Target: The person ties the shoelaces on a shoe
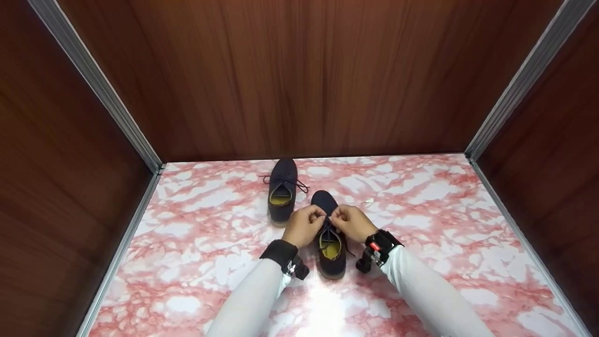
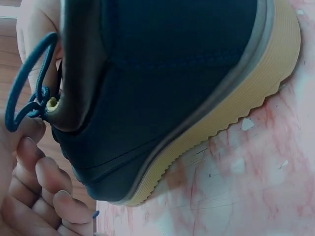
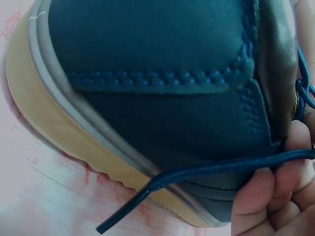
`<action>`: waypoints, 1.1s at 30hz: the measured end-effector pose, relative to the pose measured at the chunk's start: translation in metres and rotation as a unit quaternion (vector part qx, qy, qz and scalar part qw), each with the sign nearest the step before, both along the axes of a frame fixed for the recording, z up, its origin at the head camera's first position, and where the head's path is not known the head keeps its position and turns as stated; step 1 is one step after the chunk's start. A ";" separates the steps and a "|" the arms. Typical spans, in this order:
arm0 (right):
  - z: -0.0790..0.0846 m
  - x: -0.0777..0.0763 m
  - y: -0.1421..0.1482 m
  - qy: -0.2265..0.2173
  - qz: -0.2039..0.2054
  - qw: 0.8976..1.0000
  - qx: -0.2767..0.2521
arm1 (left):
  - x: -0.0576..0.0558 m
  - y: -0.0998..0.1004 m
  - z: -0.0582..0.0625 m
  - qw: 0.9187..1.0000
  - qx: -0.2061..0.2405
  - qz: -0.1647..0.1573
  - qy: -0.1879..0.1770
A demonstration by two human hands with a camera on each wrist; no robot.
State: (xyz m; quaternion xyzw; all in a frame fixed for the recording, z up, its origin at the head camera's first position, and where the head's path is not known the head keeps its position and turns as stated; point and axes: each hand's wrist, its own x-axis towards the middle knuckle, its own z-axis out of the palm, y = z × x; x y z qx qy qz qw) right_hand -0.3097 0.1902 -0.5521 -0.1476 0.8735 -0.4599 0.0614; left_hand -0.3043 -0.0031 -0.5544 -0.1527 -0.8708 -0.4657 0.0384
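Note:
A dark navy lace-up shoe [image 1: 333, 267] with a yellow lining stands between my hands, toe pointing away. At its front, my left hand [image 1: 303, 228] pinches the lace from the left side. My right hand [image 1: 356, 224] pinches the lace from the opposite side, fingertips close to the left ones. A loop of blue lace [image 2: 20, 83] rises by the knot in the left wrist view. In the right wrist view a loose lace end [image 3: 221, 167] crosses the fingers and hangs over the shoe's side. The fingers partly hide the knot.
The matching shoe [image 1: 283, 169] stands farther back to the left, its laces spread in loops. Red-and-white marbled flooring [image 1: 201, 262] lies under both shoes. Brown wood-look panels [image 1: 299, 84] rise behind and at both sides, with grey metal strips [image 1: 105, 98] in the corners.

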 end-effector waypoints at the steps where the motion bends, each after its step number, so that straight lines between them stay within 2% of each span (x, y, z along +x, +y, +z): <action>1: 0.000 0.000 0.000 0.000 0.000 1.000 -0.001 | 0.000 0.000 0.000 1.000 0.000 -0.001 0.000; 8: 0.001 0.001 -0.001 -0.010 -0.005 1.000 0.000 | 0.001 0.000 -0.001 1.000 0.000 -0.009 0.000; 18: 0.001 0.000 0.000 -0.013 -0.007 1.000 0.002 | 0.001 0.000 -0.001 1.000 -0.027 -0.010 0.012; 25: 0.002 0.002 0.009 -0.006 -0.011 1.000 0.008 | 0.001 -0.003 -0.002 0.998 -0.033 -0.008 0.055; 30: 0.005 0.008 0.019 0.021 -0.038 0.999 0.025 | 0.002 -0.006 -0.003 0.997 -0.022 0.000 0.072; 33: 0.009 0.013 0.023 0.055 -0.029 0.998 0.032 | 0.002 -0.007 -0.003 0.997 -0.017 0.001 0.071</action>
